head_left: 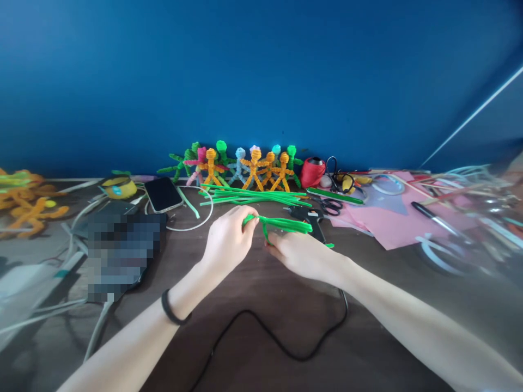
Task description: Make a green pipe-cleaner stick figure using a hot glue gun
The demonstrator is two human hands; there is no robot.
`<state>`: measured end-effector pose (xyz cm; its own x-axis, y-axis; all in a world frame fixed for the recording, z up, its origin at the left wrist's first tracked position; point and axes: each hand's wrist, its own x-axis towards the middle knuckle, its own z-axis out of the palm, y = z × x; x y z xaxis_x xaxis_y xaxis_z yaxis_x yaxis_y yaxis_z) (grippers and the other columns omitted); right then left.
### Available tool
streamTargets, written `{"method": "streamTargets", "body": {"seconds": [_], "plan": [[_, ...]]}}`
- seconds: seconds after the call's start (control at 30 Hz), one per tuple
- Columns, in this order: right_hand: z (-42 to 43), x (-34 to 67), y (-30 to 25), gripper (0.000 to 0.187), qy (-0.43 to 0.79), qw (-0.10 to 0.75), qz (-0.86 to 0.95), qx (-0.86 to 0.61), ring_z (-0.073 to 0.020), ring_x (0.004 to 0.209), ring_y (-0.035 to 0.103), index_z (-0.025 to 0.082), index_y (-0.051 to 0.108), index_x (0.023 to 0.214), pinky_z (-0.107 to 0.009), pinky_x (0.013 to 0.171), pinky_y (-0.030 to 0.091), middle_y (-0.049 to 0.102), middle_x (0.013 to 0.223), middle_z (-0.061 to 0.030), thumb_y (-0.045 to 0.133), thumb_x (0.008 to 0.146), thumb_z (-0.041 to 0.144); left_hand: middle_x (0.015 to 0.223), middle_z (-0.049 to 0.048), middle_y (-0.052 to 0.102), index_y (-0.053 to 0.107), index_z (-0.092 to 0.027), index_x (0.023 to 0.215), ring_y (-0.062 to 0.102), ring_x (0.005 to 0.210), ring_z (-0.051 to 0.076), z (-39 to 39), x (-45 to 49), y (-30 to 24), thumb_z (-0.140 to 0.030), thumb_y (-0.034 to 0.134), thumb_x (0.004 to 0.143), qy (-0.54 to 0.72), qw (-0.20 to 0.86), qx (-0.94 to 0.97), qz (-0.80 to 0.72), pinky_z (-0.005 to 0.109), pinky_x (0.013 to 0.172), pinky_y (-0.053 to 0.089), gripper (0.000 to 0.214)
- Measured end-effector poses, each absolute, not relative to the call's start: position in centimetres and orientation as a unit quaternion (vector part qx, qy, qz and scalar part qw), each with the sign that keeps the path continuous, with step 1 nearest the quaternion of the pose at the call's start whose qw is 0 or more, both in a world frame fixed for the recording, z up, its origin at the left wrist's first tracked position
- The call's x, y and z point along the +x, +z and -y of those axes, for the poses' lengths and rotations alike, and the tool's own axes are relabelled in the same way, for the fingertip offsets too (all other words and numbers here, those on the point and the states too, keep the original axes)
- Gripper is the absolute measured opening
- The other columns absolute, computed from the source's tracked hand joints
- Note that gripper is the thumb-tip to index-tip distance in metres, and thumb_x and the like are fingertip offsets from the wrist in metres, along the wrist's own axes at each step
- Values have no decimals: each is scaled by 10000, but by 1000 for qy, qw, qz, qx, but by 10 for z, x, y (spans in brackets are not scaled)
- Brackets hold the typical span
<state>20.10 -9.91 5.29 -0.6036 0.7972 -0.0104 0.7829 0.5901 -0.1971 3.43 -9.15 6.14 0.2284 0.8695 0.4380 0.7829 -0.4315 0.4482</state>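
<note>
Bright green pipe cleaners [286,223] are stretched between my two hands above the dark table. My left hand [231,233] pinches their left end between thumb and fingers. Curled around the stems from below, my right hand [300,253] grips a strand that loops down from the bundle; its fingertips are partly hidden. Just beyond my hands lies a loose pile of green pipe cleaners [245,195]. Behind that, a row of little pipe-cleaner figures [255,163] in orange, green, pink and blue stands against the blue wall. A black glue gun [312,218] rests behind my right hand.
A black cable [269,337] snakes across the table in front. To the left are a phone [163,194], a blurred-out dark device [122,256] and orange figures [30,204]. Scissors [330,206], pink sheets [379,223] and a marker [435,218] lie to the right.
</note>
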Motion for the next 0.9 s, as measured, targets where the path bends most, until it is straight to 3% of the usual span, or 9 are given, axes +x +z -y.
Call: {"method": "streamTargets", "body": {"seconds": [0.2,0.33,0.47,0.67,0.9], "plan": [[100,204,65,287,147,20,879,-454,-175,623,597,145,541,1071,-261,519,271,665,815,-92,333,926,280,856,34,672,614,-181,865,611,762,169,89,31,50,-198,423,871,227,-99,834,-493,260,605,402,192],[95,213,74,252,175,55,863,-471,-152,589,569,171,597,915,-251,528,272,640,695,-47,369,914,280,849,33,669,616,-183,850,622,784,180,84,27,53,-183,409,877,166,-99,873,-448,263,591,409,209],[87,224,77,237,230,151,842,-465,-132,645,569,180,599,826,-237,599,331,637,707,-11,390,903,263,892,22,674,623,-206,915,627,839,187,81,24,59,-202,455,860,168,-24,891,-420,266,654,437,177],[75,233,74,243,316,237,821,-411,-147,781,575,170,610,808,-245,710,376,645,806,-16,429,889,311,921,-3,675,628,-200,914,609,829,136,85,23,73,-193,510,828,243,201,866,-389,226,730,439,146],[70,224,54,329,420,239,785,-387,-89,563,416,152,563,729,-218,532,311,458,602,33,427,868,417,644,-31,565,601,-179,847,470,527,79,90,28,79,-296,500,826,297,362,779,-417,200,504,381,156]]}}
